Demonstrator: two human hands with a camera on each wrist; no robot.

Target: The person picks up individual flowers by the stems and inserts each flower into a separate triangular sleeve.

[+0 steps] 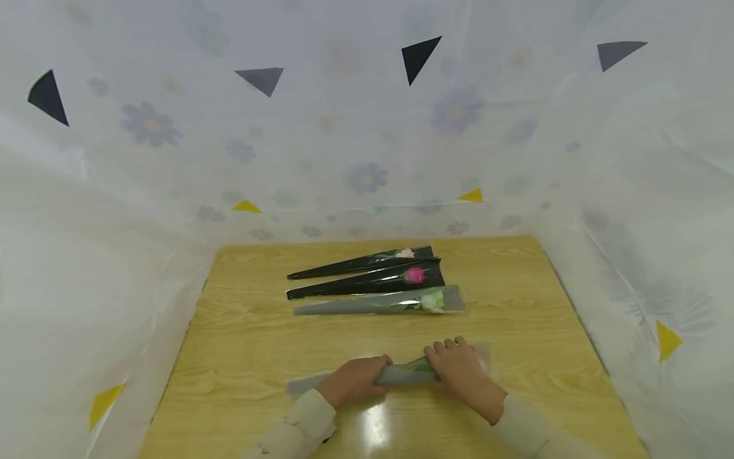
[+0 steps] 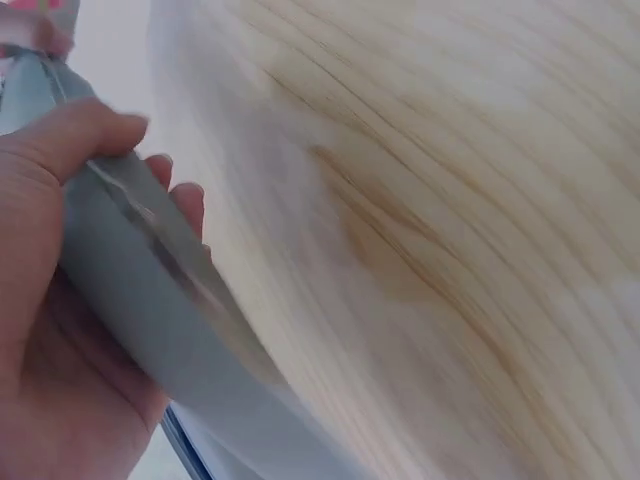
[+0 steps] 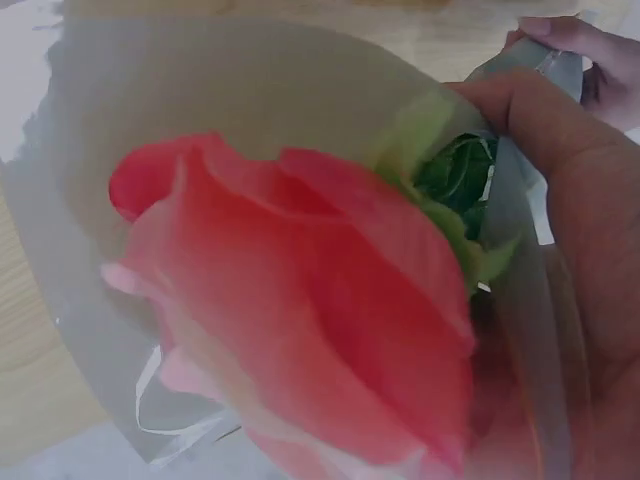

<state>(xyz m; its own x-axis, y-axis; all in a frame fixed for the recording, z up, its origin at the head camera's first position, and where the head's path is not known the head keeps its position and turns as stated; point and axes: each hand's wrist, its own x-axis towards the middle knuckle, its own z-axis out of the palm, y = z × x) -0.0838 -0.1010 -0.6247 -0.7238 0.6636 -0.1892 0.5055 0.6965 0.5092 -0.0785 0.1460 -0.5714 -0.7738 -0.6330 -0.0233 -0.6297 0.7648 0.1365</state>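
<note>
Both hands hold a single pink-red rose [image 3: 310,300] wrapped in a grey, partly clear sleeve [image 1: 408,375], near the front of the table. My left hand [image 1: 357,381] grips the narrower part of the wrap; in the left wrist view its thumb lies over the grey sleeve [image 2: 150,290] and fingertips show on the far side. The right hand [image 1: 461,376] grips the sleeve just below the bloom, its fingers curled over the top. Green leaves [image 3: 460,180] show through the wrap by the right hand. From the head view, this hand mostly hides the bloom.
Farther back on the wooden table [image 1: 246,344] lie three more wrapped flowers: a pale pink one in black wrap [image 1: 344,264], a magenta one in black wrap [image 1: 355,284] and a pale green one in grey wrap [image 1: 350,306]. White flower-patterned sheeting [image 1: 321,146] surrounds the table.
</note>
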